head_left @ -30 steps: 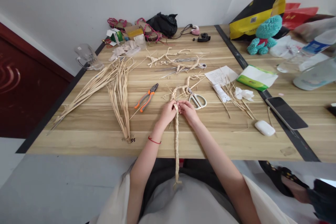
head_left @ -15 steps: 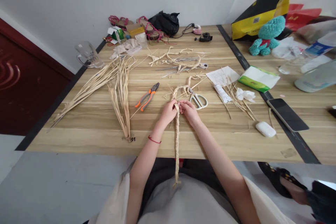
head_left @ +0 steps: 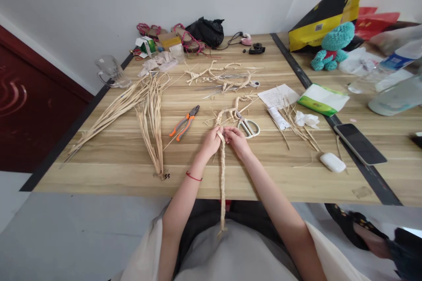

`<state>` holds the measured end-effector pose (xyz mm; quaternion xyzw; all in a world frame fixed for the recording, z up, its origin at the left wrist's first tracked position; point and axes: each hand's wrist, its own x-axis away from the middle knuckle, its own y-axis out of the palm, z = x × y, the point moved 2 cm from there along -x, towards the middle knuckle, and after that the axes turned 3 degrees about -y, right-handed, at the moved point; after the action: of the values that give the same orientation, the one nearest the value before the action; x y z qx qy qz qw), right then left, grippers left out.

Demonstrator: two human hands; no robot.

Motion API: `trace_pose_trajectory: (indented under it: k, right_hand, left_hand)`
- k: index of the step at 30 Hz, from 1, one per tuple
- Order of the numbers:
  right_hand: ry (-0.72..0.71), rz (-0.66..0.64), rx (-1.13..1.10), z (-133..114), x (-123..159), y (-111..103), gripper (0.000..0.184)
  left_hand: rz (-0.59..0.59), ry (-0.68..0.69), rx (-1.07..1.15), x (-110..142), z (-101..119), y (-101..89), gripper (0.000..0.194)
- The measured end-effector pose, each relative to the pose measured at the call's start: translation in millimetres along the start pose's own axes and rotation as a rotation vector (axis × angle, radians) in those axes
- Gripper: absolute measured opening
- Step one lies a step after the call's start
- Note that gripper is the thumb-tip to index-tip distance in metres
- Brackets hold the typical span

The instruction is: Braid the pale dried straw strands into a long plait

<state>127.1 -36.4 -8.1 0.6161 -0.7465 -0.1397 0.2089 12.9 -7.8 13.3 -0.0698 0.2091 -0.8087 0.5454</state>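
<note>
While the wood-grain table (head_left: 270,175) takes up most of the view, the rest sits on or over it. Black-and-yellow bag (head_left: 325,24) next, far right, against the wall, tilted. Two straw bundles (head_left: 153,118) on the left half: one splays toward the left edge, the other points at the near edge, tops overlapping.

Braid (head_left: 222,175) runs from both hands at table centre down past the near edge, lower end against the person's grey top, short loose tips there. Upper end has a flat strand bent over by the fingers. Just beyond the hands: a crooked straw piece (head_left: 227,109) with stray ends.

Left hand (head_left: 211,140): fingers closed, pinching the braid's upper end. Right hand (head_left: 236,141): fingers curled narrow right beside it; can't tell what its fingertips grip. Hands nearly meet.

Teal crocheted doll (head_left: 338,38) in front of the bag. Glass mug (head_left: 110,70) at the far left edge, leaning in view. Phone (head_left: 359,142) face up across the dark strip, right side. Orange-grey pliers (head_left: 190,117) left of the hands, jaws away from the person. Scissors (head_left: 245,122) just past the right hand, blade tips hidden under straw. White tube (head_left: 278,117) right of them. Red bracelet (head_left: 194,177) on the left wrist.
</note>
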Motion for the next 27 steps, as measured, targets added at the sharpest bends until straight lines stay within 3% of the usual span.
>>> trace_pose_trajectory:
  k: [15,21,27]
  right_hand:
    - [0.01,0.032,0.005,1.0,0.6,-0.4,0.035]
    - [-0.011,0.012,0.023,0.1,1.7,0.9,0.035]
    - [0.002,0.02,0.017,-1.4,2.1,2.0,0.034]
  left_hand:
    - [0.017,-0.02,0.018,-2.1,-5.0,-1.5,0.036]
    - [0.03,-0.025,-0.031,-1.1,-0.4,-2.6,0.025]
    - [-0.035,-0.031,0.007,0.4,3.1,-3.3,0.016]
